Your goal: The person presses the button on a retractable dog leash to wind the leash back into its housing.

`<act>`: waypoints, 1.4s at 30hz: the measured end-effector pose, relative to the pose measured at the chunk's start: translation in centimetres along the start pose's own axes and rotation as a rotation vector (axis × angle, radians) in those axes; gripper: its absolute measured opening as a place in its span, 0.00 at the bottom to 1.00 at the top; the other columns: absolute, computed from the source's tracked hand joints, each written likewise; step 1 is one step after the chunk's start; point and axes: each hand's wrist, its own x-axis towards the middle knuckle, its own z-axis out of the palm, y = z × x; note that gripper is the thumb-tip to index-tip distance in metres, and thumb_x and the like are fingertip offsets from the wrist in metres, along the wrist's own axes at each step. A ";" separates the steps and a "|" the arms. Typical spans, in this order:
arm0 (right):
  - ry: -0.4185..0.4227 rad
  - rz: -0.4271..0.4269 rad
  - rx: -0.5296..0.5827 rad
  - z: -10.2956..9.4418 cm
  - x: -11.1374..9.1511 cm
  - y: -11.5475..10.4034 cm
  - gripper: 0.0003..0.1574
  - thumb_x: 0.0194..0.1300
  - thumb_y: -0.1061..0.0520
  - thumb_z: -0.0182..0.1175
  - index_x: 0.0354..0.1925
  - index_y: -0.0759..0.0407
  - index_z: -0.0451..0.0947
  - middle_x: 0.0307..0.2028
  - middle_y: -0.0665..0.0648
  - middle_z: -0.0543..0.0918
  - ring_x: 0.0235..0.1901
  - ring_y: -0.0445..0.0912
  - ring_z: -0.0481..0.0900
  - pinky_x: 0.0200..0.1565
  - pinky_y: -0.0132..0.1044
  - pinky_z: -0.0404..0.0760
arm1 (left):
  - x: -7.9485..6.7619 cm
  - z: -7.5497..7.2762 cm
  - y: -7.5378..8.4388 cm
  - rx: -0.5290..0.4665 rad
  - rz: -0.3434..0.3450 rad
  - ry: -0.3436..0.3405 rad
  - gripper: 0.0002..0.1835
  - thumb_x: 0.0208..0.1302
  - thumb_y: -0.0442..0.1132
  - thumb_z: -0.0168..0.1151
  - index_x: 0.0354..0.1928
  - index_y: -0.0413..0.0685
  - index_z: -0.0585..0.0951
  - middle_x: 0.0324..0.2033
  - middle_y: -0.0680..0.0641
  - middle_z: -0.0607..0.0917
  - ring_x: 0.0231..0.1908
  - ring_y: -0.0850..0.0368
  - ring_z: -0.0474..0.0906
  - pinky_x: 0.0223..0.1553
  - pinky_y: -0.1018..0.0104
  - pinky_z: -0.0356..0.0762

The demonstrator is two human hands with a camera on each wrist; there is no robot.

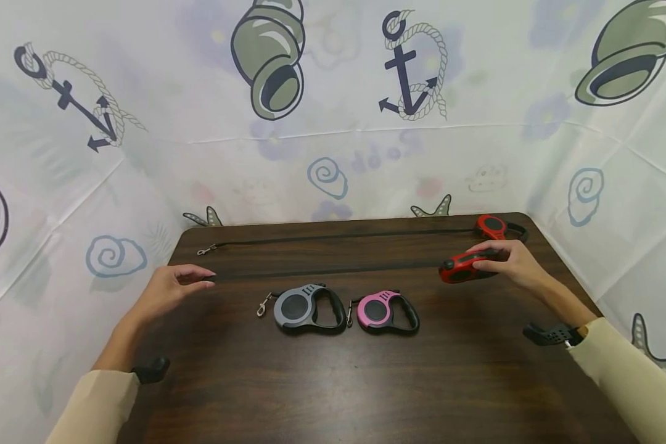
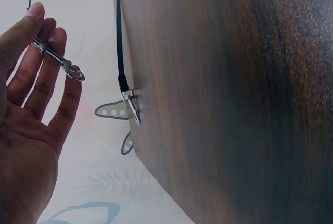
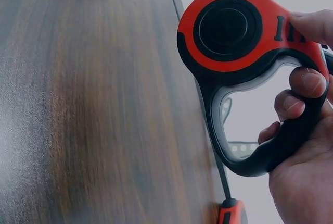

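My right hand [image 1: 505,262] grips the black handle of a red retractable dog leash [image 3: 229,26], its fingers curled through the loop, held above the table. From that leash a dark strap [image 1: 333,271] stretches leftward to my left hand [image 1: 172,287]. There the thumb and fingertips pinch the strap's end, and a silver snap hook [image 2: 65,63] hangs across the fingers in the left wrist view. Farther back, a second red leash [image 1: 491,226] lies on the table, its strap pulled out leftward to its own metal clip [image 1: 205,250].
A grey retractable leash [image 1: 295,308] and a smaller pink one [image 1: 375,310] lie side by side mid-table, clips at their left. The dark wooden table [image 1: 333,382] meets a white patterned cloth [image 1: 333,166] at the back and sides.
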 end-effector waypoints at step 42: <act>-0.087 -0.074 0.137 4.0 2.6 -1.7 0.19 0.69 0.66 0.69 0.57 0.68 0.84 0.44 0.49 0.90 0.34 0.47 0.86 0.35 0.41 0.86 | 0.9 2.3 2.8 -0.084 0.077 -0.012 0.11 0.61 0.30 0.78 0.45 0.39 0.91 0.39 0.45 0.93 0.38 0.66 0.88 0.39 0.76 0.83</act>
